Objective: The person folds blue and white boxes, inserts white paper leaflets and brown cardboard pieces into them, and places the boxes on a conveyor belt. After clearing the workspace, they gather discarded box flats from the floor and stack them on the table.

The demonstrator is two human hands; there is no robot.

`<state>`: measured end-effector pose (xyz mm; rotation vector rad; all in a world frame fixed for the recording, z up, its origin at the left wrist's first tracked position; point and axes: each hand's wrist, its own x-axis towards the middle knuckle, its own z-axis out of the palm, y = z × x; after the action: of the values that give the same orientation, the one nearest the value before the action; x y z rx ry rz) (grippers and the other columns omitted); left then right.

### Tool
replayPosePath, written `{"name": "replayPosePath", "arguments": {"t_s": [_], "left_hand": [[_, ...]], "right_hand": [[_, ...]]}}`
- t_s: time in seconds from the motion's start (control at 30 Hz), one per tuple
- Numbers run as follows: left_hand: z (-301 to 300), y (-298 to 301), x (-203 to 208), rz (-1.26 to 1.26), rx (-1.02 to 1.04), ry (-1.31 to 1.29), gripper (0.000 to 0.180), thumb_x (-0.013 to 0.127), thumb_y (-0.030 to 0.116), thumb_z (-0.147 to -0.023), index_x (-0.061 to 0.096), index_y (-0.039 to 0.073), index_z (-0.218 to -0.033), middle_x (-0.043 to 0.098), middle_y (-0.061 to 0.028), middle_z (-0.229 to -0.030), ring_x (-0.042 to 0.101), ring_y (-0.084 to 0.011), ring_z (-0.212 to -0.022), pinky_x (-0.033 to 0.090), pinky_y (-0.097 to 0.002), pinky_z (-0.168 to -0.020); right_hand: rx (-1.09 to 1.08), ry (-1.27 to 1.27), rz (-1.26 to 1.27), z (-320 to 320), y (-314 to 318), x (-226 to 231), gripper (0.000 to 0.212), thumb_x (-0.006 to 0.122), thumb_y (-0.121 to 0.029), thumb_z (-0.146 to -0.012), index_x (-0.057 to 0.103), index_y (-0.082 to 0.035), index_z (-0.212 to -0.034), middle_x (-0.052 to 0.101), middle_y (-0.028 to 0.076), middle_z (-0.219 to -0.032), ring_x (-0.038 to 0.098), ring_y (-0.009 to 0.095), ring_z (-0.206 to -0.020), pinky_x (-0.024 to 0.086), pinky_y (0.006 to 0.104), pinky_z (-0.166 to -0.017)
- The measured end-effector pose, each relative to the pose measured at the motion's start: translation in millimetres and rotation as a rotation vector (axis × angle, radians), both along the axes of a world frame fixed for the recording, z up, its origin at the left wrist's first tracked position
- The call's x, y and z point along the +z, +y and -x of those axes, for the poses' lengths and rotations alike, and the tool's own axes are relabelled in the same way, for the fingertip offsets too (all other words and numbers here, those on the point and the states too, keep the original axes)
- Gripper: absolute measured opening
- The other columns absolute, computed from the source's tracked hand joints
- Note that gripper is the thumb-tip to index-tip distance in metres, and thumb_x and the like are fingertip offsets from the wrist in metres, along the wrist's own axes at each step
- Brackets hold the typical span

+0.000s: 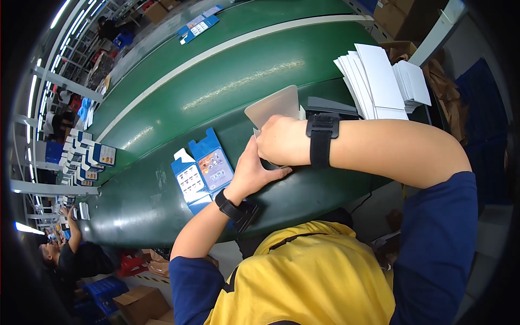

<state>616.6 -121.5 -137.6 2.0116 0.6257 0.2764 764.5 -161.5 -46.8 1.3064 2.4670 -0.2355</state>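
Gripping a pale translucent plastic sheet with rounded corners [272, 108], both hands meet at the near edge of the green conveyor belt [227, 81]. One left hand [254, 172] cups the sheet's lower edge from below; one right hand [280, 141] closes over it from the right, so the sheet rises just above the knuckles. Each wrist wears one black strap. Just left of the left hand lie two blue printed cartons [203, 170], flat and side by side. Beyond the right forearm sit two stacks of white cards [382, 78]. Farthest off, one more blue carton [199, 25] rests on the belt.
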Motion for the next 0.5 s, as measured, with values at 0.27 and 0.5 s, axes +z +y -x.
{"name": "replayPosePath", "arguments": {"t_s": [0.27,0.5], "left_hand": [[-1.3,-2.0,4.5,-0.04,0.007,0.033,0.092,0.082,0.027,-0.056,0.033,0.001,-0.13,0.049,-0.0194,-0.12,0.051,-0.034,-0.11,0.042,-0.0372,-0.093],[0.8,-1.7,5.2,-0.043,0.0,0.015,0.094,0.083,0.027,-0.056,0.033,0.001,-0.131,0.048,-0.0188,-0.12,0.051,-0.0344,-0.11,0.042,-0.038,-0.093]], "right_hand": [[-0.22,0.331,-0.039,-32.4,-9.2,-16.6,0.018,0.069,-0.016,-0.067,0.067,0.0,-0.077,0.064,0.018,-0.073,0.065,0.033,-0.075,0.052,0.0388,-0.066],[-0.336,0.271,0.026,-10.1,-14.8,1.3,0.022,0.07,-0.017,-0.069,0.066,0.002,-0.08,0.064,0.019,-0.074,0.065,0.032,-0.076,0.052,0.0391,-0.068]]}}
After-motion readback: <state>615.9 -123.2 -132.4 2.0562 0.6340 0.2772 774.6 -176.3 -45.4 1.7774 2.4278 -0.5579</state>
